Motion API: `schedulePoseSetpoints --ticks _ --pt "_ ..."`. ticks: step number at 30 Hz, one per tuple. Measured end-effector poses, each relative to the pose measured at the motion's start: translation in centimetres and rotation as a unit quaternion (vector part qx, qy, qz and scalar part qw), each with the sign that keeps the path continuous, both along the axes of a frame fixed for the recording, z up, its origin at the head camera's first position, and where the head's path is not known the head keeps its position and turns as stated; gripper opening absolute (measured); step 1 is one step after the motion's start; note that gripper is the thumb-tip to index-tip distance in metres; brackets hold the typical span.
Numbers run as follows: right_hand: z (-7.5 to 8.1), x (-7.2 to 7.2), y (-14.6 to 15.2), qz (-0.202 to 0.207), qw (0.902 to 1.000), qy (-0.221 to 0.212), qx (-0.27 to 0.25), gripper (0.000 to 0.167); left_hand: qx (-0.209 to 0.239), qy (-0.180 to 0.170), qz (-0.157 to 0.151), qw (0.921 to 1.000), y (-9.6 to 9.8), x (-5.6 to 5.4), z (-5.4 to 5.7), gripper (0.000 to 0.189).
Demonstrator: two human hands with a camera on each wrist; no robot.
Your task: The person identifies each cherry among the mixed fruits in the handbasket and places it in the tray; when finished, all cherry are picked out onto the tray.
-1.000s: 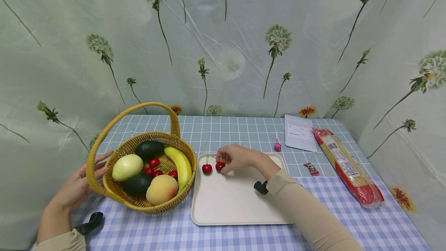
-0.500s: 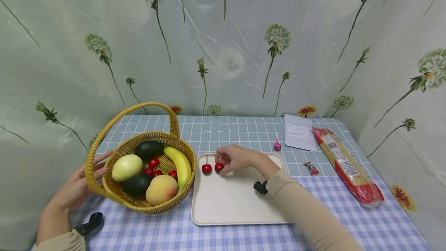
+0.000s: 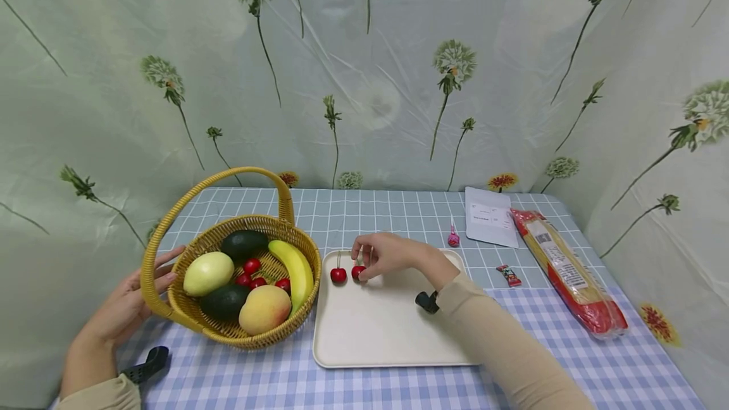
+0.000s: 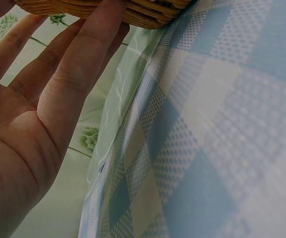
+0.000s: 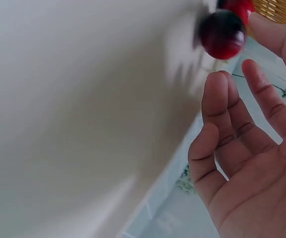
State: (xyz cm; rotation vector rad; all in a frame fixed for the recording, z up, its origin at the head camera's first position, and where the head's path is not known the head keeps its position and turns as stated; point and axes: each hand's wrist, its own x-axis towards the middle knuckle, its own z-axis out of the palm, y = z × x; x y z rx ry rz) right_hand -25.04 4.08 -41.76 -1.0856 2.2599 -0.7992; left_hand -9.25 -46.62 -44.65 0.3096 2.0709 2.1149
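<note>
My right hand (image 3: 388, 254) is over the cream tray (image 3: 393, 334), its thumb and fingers loosely bent around a red cherry (image 3: 357, 273). In the right wrist view, that cherry (image 5: 223, 38) sits just beyond the fingertips, with a gap between them. A second cherry (image 3: 338, 276) lies to its left on the tray, stem up. My left hand (image 3: 122, 309) rests against the left side of a yellow wicker basket (image 3: 250, 341) with fingers extended. The basket holds a banana (image 3: 295, 274), a peach (image 3: 264, 310), two avocados (image 3: 243, 245), a pale yellow-green fruit (image 3: 208, 274) and several cherries (image 3: 251, 266).
Right of the tray lie a pink lollipop (image 3: 453, 237), a small wrapped candy (image 3: 509, 276), a white packet (image 3: 491, 217) and a long red-and-clear noodle-like pack (image 3: 569, 271). A dandelion-print curtain (image 3: 376, 81) hangs behind the checked tablecloth (image 3: 256, 381).
My right hand's fingers have lifted and spread slightly from the right cherry, which stays on the tray. The left hand and the basket have not moved.
</note>
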Motion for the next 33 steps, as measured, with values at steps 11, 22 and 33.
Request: schedulePoseSetpoints --ticks 11,22,33 --pt "3.9 -0.7 -3.1 0.032 0.9977 0.046 -0.039 0.029 0.004 0.003 -0.002 1.0000 -0.1 0.0 -0.2 0.057" --pt "6.8 0.6 -11.0 0.101 0.9926 0.068 0.002 0.039 -0.003 0.006 -0.007 0.9999 0.1 0.2 0.0 0.058" --pt "6.5 0.9 -17.4 0.144 0.9834 0.086 0.068 0.040 -0.004 0.006 -0.007 0.9999 0.1 0.2 0.2 0.058"
